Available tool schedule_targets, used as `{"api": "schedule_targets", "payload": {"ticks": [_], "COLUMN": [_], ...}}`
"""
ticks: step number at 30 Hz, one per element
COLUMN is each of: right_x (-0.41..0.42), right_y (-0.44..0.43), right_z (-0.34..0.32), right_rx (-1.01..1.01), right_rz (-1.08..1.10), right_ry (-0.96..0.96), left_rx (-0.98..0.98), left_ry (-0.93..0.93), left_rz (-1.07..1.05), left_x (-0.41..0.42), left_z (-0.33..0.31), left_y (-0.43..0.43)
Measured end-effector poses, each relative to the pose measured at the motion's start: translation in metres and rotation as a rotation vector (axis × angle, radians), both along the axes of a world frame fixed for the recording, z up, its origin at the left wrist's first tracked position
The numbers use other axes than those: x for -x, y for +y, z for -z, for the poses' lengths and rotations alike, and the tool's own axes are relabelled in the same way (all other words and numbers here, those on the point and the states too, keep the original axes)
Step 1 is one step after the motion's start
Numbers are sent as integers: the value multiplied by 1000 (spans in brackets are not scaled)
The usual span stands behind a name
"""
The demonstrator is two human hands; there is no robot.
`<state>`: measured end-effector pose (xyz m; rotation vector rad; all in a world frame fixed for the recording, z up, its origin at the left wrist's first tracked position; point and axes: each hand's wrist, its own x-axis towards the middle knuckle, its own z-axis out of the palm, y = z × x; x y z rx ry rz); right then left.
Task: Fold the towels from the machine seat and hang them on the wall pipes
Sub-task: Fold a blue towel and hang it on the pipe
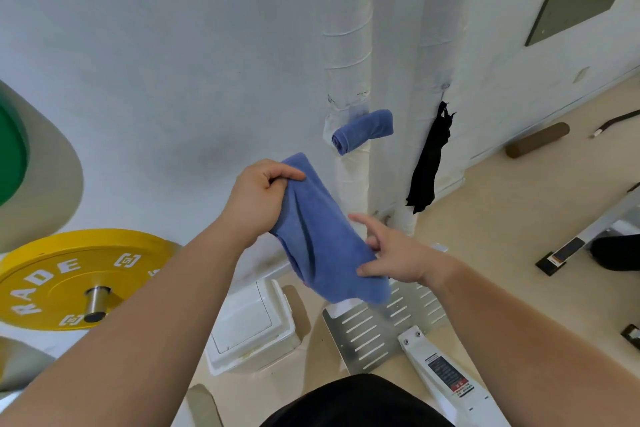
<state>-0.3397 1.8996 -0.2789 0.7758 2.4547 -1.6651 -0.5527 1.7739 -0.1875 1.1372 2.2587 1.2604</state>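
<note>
Far left: a yellow weight plate [69, 281] on its bar. Centre: the left hand [258, 198] grips the upper end of a blue towel [318, 236], fingers curled round the bunched cloth. The towel hangs slanting in the air before the wall. The right hand [391, 253] pinches its lower part, forefinger outstretched. Right: a rolled towel [362, 131] rests against a wall pipe [346, 28]; a black cloth [429, 159] hangs beside the next pipe.

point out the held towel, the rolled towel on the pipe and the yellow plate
held towel [318, 239], head view, mid cloth
rolled towel [367, 128], head view, its side
yellow plate [69, 282], head view, its face
</note>
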Motion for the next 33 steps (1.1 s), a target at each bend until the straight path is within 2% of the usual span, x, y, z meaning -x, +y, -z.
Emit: {"api": "schedule_targets", "payload": {"ticks": [3,9,13,16,23,26,33], "right_x": [-5,-9,-8,-3,29,43,55], "right_y": [-2,9,13,11,-18,-28,-39], "right_z": [12,26,24,20,-13,-28,-46], "right_rx": [-58,395,372,441,462,595,751], "right_rz": [14,515,658,768,676,701,766], "right_ry": [-118,80,4,-16,106,198,349], "left_rx": [-39,-17,41,73,25,17,-100], "left_ry": [-71,-25,55,91,173,201,68], "left_rz": [-115,-86,-97,-81,127,212,294], "left_x": [12,33,33,27,-15,-31,-52], "left_z": [1,22,42,54,64,65,60], "left_y": [-7,-26,-39,-43,-33,-28,-31]}}
